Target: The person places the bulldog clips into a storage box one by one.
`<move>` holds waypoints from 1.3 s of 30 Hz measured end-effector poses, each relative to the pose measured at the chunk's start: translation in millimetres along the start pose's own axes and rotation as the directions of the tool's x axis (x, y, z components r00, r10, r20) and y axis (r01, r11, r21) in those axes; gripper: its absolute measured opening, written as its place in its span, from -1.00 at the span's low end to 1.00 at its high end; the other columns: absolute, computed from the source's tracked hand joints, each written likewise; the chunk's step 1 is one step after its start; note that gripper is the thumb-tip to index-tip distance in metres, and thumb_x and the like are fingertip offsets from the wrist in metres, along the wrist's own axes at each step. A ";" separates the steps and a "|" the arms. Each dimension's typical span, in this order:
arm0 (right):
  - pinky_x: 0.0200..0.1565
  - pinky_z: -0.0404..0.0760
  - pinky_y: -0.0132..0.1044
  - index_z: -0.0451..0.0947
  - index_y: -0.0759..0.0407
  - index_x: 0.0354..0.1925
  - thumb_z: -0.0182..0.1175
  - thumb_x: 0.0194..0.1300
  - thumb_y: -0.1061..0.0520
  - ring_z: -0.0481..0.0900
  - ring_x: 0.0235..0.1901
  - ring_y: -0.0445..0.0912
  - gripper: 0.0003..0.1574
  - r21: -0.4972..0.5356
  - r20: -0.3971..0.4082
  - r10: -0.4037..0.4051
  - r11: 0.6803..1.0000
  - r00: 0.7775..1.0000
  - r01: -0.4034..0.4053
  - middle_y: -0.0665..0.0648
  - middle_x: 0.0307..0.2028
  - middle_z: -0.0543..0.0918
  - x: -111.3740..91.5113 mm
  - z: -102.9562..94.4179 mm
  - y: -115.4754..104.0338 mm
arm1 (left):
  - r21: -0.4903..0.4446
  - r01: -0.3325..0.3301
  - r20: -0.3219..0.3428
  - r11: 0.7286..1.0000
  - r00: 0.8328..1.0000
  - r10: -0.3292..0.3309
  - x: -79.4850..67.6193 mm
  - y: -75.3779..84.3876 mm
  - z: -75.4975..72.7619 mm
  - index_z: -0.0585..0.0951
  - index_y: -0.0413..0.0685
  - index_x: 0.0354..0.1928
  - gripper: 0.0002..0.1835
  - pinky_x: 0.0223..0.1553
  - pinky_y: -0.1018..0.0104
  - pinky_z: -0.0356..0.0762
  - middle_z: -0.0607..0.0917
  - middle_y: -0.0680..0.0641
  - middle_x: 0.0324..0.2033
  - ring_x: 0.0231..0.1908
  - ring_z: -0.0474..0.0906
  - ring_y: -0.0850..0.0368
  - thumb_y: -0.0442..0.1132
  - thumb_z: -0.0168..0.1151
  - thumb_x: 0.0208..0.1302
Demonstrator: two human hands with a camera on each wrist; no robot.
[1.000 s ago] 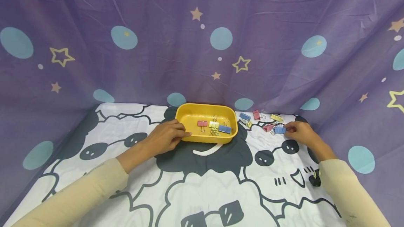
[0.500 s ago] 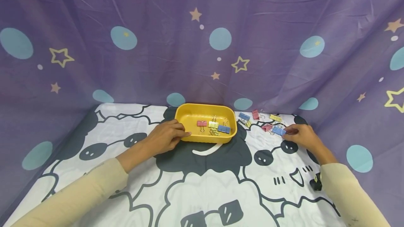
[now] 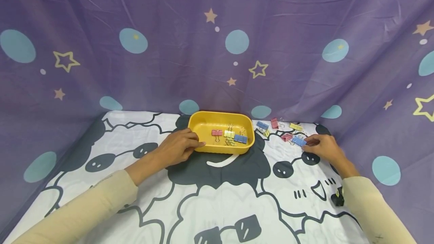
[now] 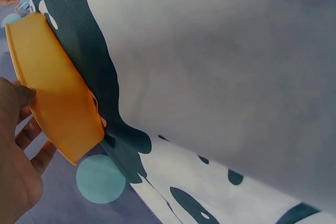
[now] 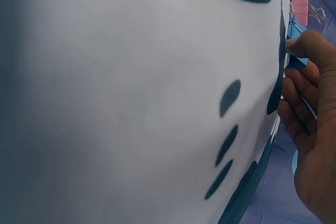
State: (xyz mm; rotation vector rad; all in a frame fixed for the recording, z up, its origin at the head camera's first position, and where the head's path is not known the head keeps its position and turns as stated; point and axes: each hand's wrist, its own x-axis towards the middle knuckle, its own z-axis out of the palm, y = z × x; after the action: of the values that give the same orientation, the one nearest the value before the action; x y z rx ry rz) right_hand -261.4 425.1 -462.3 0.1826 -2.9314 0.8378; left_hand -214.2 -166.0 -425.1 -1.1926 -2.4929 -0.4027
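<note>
My left hand (image 3: 177, 147) grips the near left rim of a yellow plastic tray (image 3: 220, 149), its thumb on the outer wall in the left wrist view. Inside the tray lie a pink binder clip (image 3: 217, 133), a pale yellow one (image 3: 229, 134) and a blue one (image 3: 240, 139), plus a smaller yellowish clip (image 3: 230, 142). Over on the right, a blue binder clip (image 3: 298, 141) is pinched between the thumb and fingers of my right hand (image 3: 323, 147). A pink binder clip (image 3: 286, 137) lies just left of it.
Behind lie another pink clip (image 3: 274, 123), a yellow clip (image 3: 296, 127) and a blue clip (image 3: 262, 125) with a yellow one (image 3: 266, 133) beside it. A purple curtain (image 3: 162, 67) rises at the table's back edge. A small black object (image 3: 337, 198) sits near my right sleeve.
The blue clip at my right hand has tilted and shifted slightly left, with the hand drawn a little toward me. My left hand and the tray stay in place.
</note>
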 end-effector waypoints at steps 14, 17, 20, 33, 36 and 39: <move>-0.25 0.57 -0.61 0.86 0.37 0.04 0.66 0.23 0.12 0.64 -0.36 -0.51 -0.53 0.143 -0.155 0.079 0.988 0.985 -0.057 0.31 -0.16 0.92 -8.0 7.5 -4.8 | -0.002 0.004 -0.003 1.000 1.000 -0.004 -1.4 1.2 1.0 0.92 0.06 0.13 -0.61 -0.02 0.17 0.71 0.88 0.06 -0.12 -0.11 0.65 0.08 -0.45 0.54 0.33; -0.23 0.54 -0.63 0.86 0.34 0.04 0.66 0.22 0.11 0.61 -0.33 -0.55 -0.52 0.141 -0.175 0.081 0.988 0.981 -0.057 0.33 -0.12 0.93 -8.7 7.1 -5.3 | -0.003 0.004 -0.002 1.000 1.000 -0.004 -1.8 1.1 0.7 0.92 0.06 0.14 -0.60 -0.01 0.16 0.72 0.88 0.06 -0.11 -0.10 0.65 0.07 -0.45 0.54 0.32; -0.21 0.53 -0.65 0.86 0.33 0.06 0.65 0.23 0.11 0.60 -0.32 -0.60 -0.52 0.157 -0.184 0.084 0.986 0.979 -0.055 0.36 -0.08 0.92 -9.8 7.1 -6.2 | -0.004 0.005 -0.003 1.000 1.000 -0.005 -2.1 1.0 0.3 0.92 0.05 0.14 -0.60 0.01 0.16 0.73 0.88 0.06 -0.11 -0.09 0.66 0.07 -0.45 0.54 0.32; -0.23 0.60 -0.63 0.82 0.38 0.11 0.65 0.28 0.13 0.68 -0.30 -0.56 -0.48 0.276 -0.212 0.132 0.959 0.968 -0.071 -0.21 -0.25 0.89 -14.2 3.3 -4.4 | -0.011 0.006 0.002 1.000 1.000 -0.006 -0.3 0.9 -1.7 0.91 0.02 0.15 -0.61 0.03 0.14 0.73 0.89 0.04 -0.09 -0.07 0.66 0.06 -0.45 0.55 0.33; -0.24 0.61 -0.62 0.82 0.37 0.12 0.65 0.29 0.11 0.67 -0.31 -0.55 -0.48 0.276 -0.211 0.141 0.958 0.967 -0.079 -0.33 -0.28 0.84 -14.6 2.4 1.0 | -0.012 0.004 -0.002 1.000 1.000 -0.004 -0.2 0.5 -0.9 0.91 0.02 0.15 -0.61 0.02 0.14 0.73 0.88 0.05 -0.09 -0.08 0.66 0.06 -0.45 0.54 0.33; -0.24 0.61 -0.63 0.82 0.38 0.12 0.63 0.30 0.12 0.68 -0.32 -0.55 -0.49 0.291 -0.231 0.143 0.954 0.962 -0.072 -0.50 -0.32 0.76 -15.0 2.1 5.3 | -0.012 -0.001 -0.009 1.000 1.000 0.001 -0.5 0.3 -0.1 0.92 0.03 0.14 -0.61 0.00 0.16 0.72 0.88 0.05 -0.10 -0.10 0.65 0.07 -0.46 0.53 0.33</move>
State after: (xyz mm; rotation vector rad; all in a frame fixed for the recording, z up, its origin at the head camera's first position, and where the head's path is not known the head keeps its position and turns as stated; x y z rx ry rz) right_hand -247.4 429.7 -468.6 -0.0647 -2.5976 1.1972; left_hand -213.6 -166.2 -425.2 -1.1939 -2.4856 -0.4221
